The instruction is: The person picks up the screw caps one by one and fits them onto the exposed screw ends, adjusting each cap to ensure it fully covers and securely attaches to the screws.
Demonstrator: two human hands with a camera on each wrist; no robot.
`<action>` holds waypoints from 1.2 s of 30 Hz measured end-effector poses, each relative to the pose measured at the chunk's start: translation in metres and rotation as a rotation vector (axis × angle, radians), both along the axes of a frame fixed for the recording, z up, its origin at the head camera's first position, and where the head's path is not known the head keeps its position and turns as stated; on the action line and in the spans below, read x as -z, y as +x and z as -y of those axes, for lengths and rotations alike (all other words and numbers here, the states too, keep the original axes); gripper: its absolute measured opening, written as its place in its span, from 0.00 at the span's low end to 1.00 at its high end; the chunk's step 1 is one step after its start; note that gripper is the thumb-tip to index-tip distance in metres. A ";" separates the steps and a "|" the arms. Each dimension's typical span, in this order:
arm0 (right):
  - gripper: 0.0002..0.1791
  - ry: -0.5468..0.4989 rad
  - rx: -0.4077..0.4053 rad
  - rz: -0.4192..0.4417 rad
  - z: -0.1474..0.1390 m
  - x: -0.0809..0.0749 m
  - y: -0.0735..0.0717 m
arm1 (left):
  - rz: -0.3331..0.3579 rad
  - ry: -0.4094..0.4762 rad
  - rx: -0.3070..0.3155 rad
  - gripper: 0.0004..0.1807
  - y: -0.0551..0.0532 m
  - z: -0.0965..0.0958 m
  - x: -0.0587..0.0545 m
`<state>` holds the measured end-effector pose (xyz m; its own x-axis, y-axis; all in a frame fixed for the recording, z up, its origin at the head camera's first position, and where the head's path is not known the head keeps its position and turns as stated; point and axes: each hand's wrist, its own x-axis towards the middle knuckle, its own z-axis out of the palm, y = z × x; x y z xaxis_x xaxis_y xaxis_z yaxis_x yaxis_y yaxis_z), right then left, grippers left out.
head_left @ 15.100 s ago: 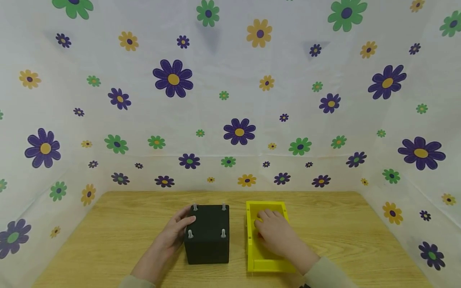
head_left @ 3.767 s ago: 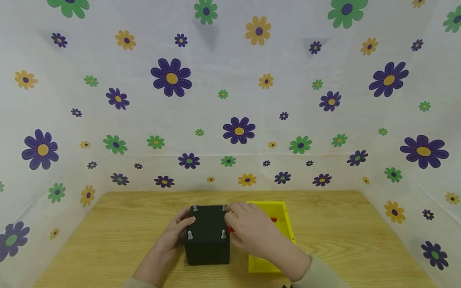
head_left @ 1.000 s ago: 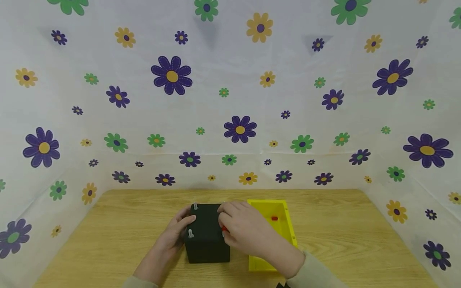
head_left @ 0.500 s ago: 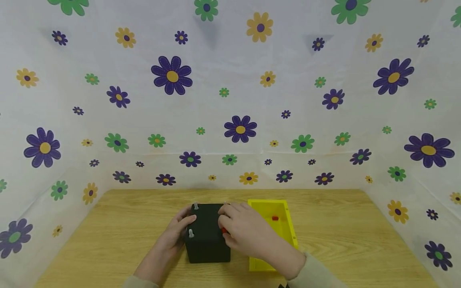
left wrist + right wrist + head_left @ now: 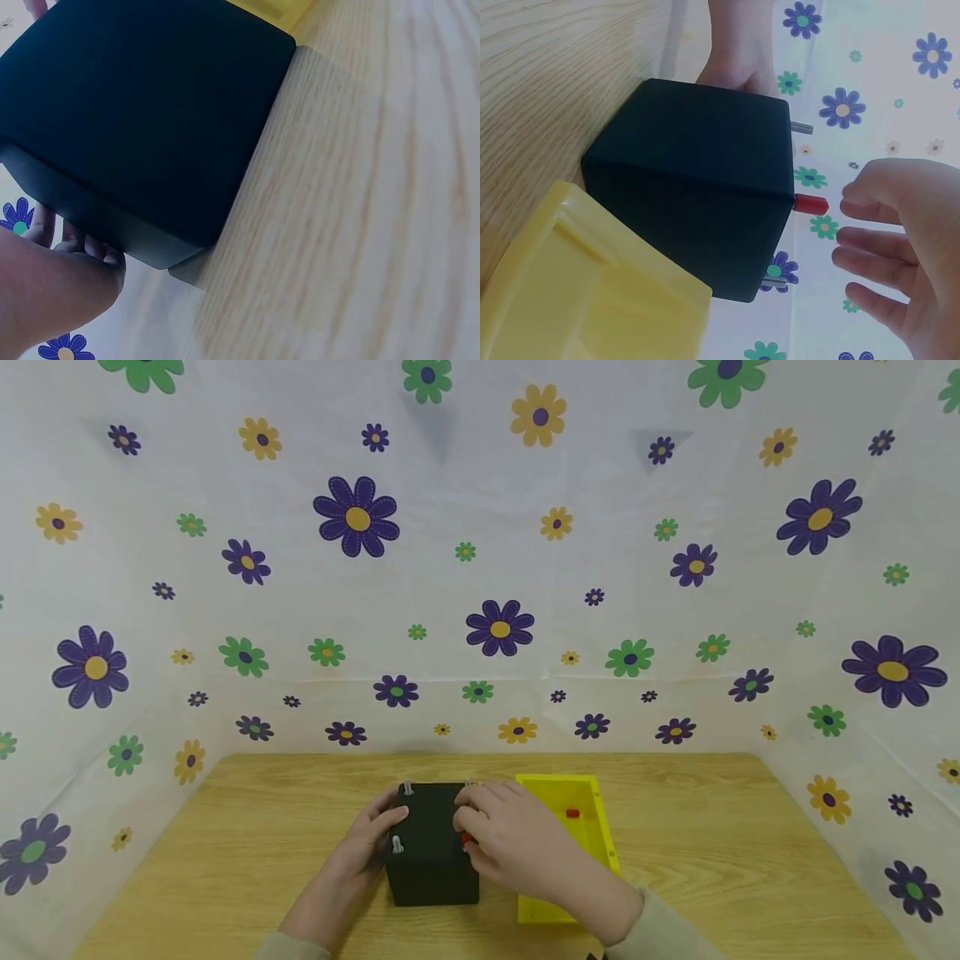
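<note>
A black box (image 5: 427, 843) stands on the table with metal posts rising from its top corners. My left hand (image 5: 356, 852) grips its left side, thumb on the top edge; in the left wrist view the fingers curl beneath the dark side of the box (image 5: 150, 120). On one corner post sits a small red cap (image 5: 811, 204), plain in the right wrist view. My right hand (image 5: 517, 839) hovers by that corner, its fingers loosely bent and slightly apart from the cap (image 5: 811, 204). A bare metal post (image 5: 802, 128) shows on either side of it.
Right of the black box is a yellow bin (image 5: 603, 827), partly hidden under my right forearm. Another small red piece (image 5: 573, 813) lies inside it. The wooden table (image 5: 712, 852) ends at a flower-printed white curtain (image 5: 450, 710) behind and at the sides.
Earlier my right hand reached into the yellow bin, then brought a red cap to the box. That cap now sits on the front right post. In the last second both hands barely moved.
</note>
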<state>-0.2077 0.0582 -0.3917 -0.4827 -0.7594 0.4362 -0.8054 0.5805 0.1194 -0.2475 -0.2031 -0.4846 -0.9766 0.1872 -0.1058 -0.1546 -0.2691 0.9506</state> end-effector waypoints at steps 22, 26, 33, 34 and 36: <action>0.11 0.012 -0.005 0.024 -0.006 0.005 0.000 | -0.019 -0.012 0.037 0.16 -0.001 0.002 0.001; 0.12 0.023 0.006 0.042 -0.006 0.006 0.001 | -0.020 -0.020 0.037 0.17 0.000 0.002 0.001; 0.12 0.024 0.013 0.044 -0.006 0.006 0.002 | -0.026 -0.015 0.047 0.16 -0.001 0.003 0.001; 0.12 0.024 0.013 0.044 -0.006 0.006 0.002 | -0.029 -0.011 0.046 0.16 -0.001 0.003 0.001; 0.12 0.023 0.013 0.044 -0.006 0.006 0.002 | -0.031 -0.007 0.045 0.16 -0.001 0.003 0.002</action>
<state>-0.2058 0.0645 -0.3979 -0.5112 -0.7625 0.3967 -0.8024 0.5887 0.0975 -0.2485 -0.2057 -0.4863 -0.9699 0.2308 -0.0773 -0.1371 -0.2557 0.9570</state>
